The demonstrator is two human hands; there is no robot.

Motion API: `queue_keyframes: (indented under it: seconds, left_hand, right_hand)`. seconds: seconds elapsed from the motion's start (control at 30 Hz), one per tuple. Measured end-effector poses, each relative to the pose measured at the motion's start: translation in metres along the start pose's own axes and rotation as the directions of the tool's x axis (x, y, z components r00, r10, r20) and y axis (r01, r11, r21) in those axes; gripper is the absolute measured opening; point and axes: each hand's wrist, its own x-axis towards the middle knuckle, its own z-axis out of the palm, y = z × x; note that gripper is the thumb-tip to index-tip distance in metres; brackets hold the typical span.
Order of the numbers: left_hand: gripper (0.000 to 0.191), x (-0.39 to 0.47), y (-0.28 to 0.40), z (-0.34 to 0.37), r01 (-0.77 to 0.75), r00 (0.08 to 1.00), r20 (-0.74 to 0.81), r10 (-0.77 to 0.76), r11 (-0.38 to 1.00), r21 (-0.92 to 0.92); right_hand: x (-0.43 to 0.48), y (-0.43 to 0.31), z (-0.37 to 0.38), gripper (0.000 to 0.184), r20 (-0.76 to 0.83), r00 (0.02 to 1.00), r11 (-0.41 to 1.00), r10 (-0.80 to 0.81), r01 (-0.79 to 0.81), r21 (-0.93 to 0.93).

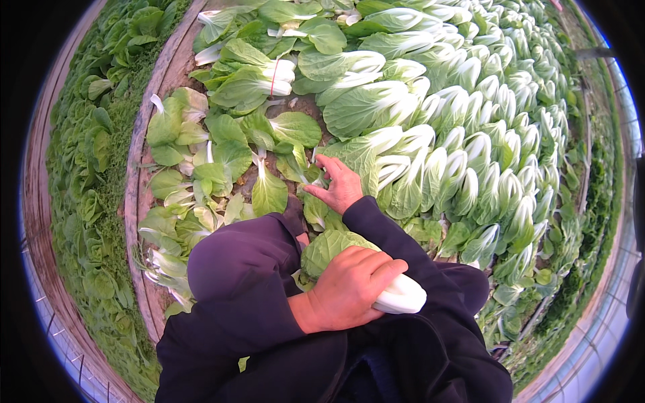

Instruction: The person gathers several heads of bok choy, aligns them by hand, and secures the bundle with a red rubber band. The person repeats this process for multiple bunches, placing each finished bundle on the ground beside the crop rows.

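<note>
My left hand [347, 284] is wrapped around a leafy white-stemmed cabbage head [400, 297], held over my lap. The white base points right and the green leaves point up and left. Above it, my right hand [338, 185] reaches left with thumb and fingers apart, close to loose green leaves [297, 163] on the soil. Whether its fingertips touch a leaf cannot be made out. Just right of that hand lie rows of cut white-stemmed heads [390, 169]. A bundle of heads tied with a red band [274, 78] rests farther up.
Loose trimmed leaves [221, 169] litter the soil to the left. Beyond them runs a long pale border strip [143, 141], with a growing bed of leafy greens [83, 166] past it. More cut heads [504, 101] spread to the upper right. My bent knee [237, 257] is in front.
</note>
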Motion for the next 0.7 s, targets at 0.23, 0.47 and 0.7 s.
queue_keyframes:
  seconds: [0.23,0.47,0.7]
  left_hand:
    - [0.058,-0.004,-0.001,-0.002,0.016,1.0,0.004,-0.016,1.0,0.0]
    - [0.06,-0.005,-0.001,-0.002,0.017,1.0,-0.014,-0.016,1.0,0.023]
    - [0.062,-0.003,-0.003,0.0,0.007,0.999,-0.035,-0.006,0.999,0.048]
  right_hand:
    - [0.057,0.083,-0.045,0.089,-0.363,0.555,0.583,0.748,-0.811,-0.04]
    - [0.084,0.117,-0.047,0.071,-0.177,0.596,0.589,0.783,-0.802,-0.096]
    - [0.044,0.109,-0.025,0.076,-0.326,0.654,0.715,0.683,-0.69,0.113]
